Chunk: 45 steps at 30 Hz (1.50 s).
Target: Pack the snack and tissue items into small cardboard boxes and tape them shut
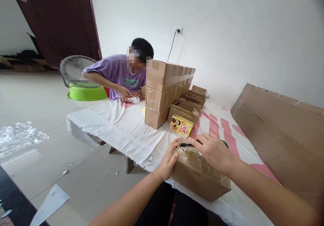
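Note:
A taped cardboard box [198, 178] lies at the near edge of the cloth-covered table, in front of my body. My left hand [167, 161] grips its left end, thumb and fingers around the corner. In my right hand [215, 151] is a utility knife [186, 145], its dark front end pointing left over the taped top of the box. Some green shows behind my right knuckles. Whether the blade touches the tape, I cannot tell. Just beyond the box, a yellow printed carton [181, 126] leans against open cardboard boxes [187, 105].
Taped cartons [158, 99] are stacked mid-table. Behind them a person in a purple shirt [113, 69] handles a small white object [134, 100]. A large cardboard sheet [283, 134] stands at right. A fan [76, 70] and green basin [87, 93] are on the floor.

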Available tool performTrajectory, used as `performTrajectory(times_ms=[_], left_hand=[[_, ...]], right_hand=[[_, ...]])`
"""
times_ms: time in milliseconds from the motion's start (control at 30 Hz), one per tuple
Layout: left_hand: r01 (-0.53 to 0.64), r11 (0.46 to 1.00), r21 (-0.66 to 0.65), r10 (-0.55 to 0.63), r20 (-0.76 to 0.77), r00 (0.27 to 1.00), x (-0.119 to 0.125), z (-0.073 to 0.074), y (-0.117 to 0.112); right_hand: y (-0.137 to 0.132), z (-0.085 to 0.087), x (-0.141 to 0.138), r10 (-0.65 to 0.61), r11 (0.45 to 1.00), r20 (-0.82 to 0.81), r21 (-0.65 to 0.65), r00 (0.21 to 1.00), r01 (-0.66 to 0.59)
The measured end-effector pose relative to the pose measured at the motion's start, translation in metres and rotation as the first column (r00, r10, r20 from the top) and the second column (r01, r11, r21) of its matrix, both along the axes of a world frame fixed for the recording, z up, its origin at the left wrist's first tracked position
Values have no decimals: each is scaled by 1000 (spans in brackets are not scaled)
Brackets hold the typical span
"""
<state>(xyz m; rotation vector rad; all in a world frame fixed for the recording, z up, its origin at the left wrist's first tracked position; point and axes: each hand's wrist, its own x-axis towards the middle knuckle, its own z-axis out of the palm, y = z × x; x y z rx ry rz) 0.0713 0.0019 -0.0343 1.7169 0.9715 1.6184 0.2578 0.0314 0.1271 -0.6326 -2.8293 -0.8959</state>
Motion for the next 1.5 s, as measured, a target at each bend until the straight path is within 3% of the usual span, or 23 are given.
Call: performTrajectory(times_ms=[167,400,800,1000,1067,1167,1267,1367,1433,1500], left_hand=[[18,1000,8,-18,27,999,0,-1,1],[22,1000,-11,-21,27,999,1,5,-3],[17,999,-32,-19,-81,997,-5,7,-5],[9,998,-57,-13,-69,998,-6,6,-5],[18,999,-48,-21,-63,998,-6,5,-4],[25,999,-31,-26,-37,999,-5,4,-3],[28,999,-21,-29,-22,999,-4,3,-2],[25,999,-23,-25,-14,1000,-2,2,-1],[21,999,-29,-21,-2,1000,-2,1,-2],[18,999,-41,-17,9,1000,-2,0,-3]], right_hand=[[-6,4,16,-10,996,85,90,996,2],[-18,-3,50,-20,988,122,151,992,1],[-31,-2,66,-36,993,103,112,994,24],[-34,-11,99,-110,993,132,64,985,102],[-34,-12,118,-123,992,66,12,990,122],[-29,-16,151,-207,976,-174,-101,963,192],[-18,-38,183,-452,885,-362,-299,815,358],[-5,-88,210,-714,666,-268,-543,646,511],[2,-128,224,-758,570,-160,-635,632,522],[8,-159,234,-747,539,-112,-679,655,499]])
